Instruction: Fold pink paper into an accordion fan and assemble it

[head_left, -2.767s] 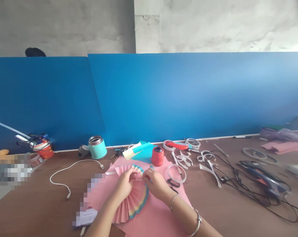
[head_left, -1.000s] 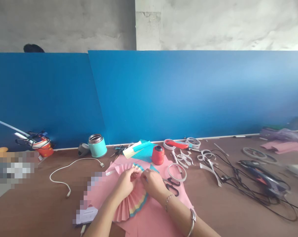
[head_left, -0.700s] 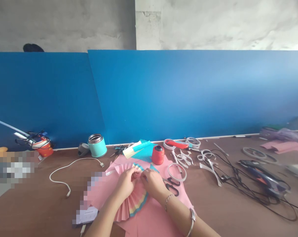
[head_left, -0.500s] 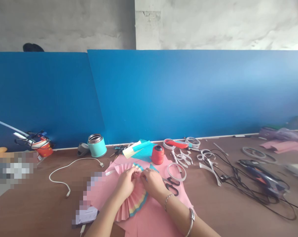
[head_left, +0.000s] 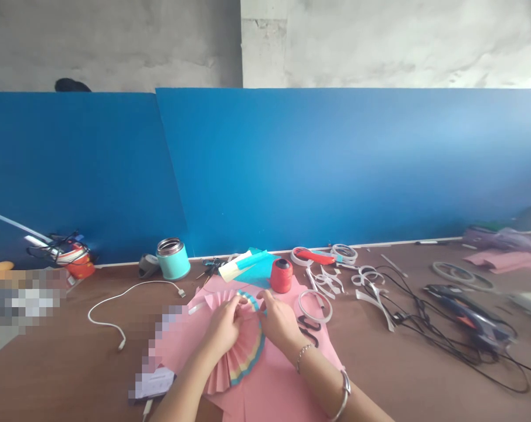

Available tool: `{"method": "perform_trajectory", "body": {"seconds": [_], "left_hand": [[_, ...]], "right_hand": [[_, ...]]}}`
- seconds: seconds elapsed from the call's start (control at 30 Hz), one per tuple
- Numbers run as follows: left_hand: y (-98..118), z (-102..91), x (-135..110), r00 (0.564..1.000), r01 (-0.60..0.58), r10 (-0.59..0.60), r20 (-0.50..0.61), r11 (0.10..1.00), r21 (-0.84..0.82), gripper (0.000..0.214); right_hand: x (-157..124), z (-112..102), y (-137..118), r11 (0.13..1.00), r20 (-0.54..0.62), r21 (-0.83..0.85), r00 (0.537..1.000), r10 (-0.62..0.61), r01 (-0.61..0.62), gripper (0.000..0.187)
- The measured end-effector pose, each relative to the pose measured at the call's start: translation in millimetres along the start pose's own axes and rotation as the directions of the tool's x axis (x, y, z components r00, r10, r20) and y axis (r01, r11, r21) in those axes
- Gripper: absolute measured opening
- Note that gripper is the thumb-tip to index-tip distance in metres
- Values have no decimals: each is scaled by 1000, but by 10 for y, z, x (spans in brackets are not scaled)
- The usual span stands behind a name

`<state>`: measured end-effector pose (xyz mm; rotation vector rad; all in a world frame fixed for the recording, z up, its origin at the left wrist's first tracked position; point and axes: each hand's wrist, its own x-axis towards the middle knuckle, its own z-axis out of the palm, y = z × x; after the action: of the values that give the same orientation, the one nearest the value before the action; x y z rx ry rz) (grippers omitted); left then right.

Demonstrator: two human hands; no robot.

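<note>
A pleated pink paper fan (head_left: 241,357) with yellow and blue bands along its curved rim lies on pink paper sheets (head_left: 274,392). My left hand (head_left: 225,325) rests over the fan's left part, its fingers curled and pinching the folds. At the blue rim on the right, my right hand (head_left: 279,321) is closed with its fingertips on the pleats. Black-handled scissors (head_left: 309,335) lie on the pink sheets beside my right wrist, partly hidden. Just beyond my hands stands a red thread spool (head_left: 282,276).
A turquoise container (head_left: 173,261) and a white cable (head_left: 101,302) are on the left. Behind the spool lies blue paper (head_left: 243,275). Tape rolls (head_left: 315,306), white paper strips (head_left: 375,308) and a corded dark tool (head_left: 472,319) are on the right. A blue partition (head_left: 336,170) borders the table.
My right hand has shifted slightly right, away from my left hand, toward the fan's rim, showing more of the pleats between them. My left hand has stayed nearly in place.
</note>
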<state>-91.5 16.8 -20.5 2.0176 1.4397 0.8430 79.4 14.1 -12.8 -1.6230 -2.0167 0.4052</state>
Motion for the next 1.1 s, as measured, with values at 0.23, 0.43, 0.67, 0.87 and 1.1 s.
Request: {"method": "perform_trajectory", "body": {"seconds": [0.23, 0.43, 0.67, 0.87, 1.1], "left_hand": [[-37, -7, 9, 1000, -16, 14, -23, 995, -96, 37], [-49, 29, 4, 998, -64, 64, -9, 995, -76, 32], [-22, 15, 7, 987, -153, 156, -27, 984, 89, 20], [14, -126, 12, 981, -156, 181, -69, 949, 272, 10], [73, -156, 6, 986, -131, 152, -67, 958, 253, 11]], "right_hand": [[-19, -71, 8, 986, -45, 62, 987, -154, 157, 41], [-1, 0, -21, 965, -37, 8, 965, -261, 261, 13], [21, -47, 39, 937, 31, -125, 945, -326, 327, 16], [39, -164, 66, 940, -49, -125, 945, -325, 317, 16], [43, -296, 127, 953, -120, 3, 946, -301, 303, 15]]}}
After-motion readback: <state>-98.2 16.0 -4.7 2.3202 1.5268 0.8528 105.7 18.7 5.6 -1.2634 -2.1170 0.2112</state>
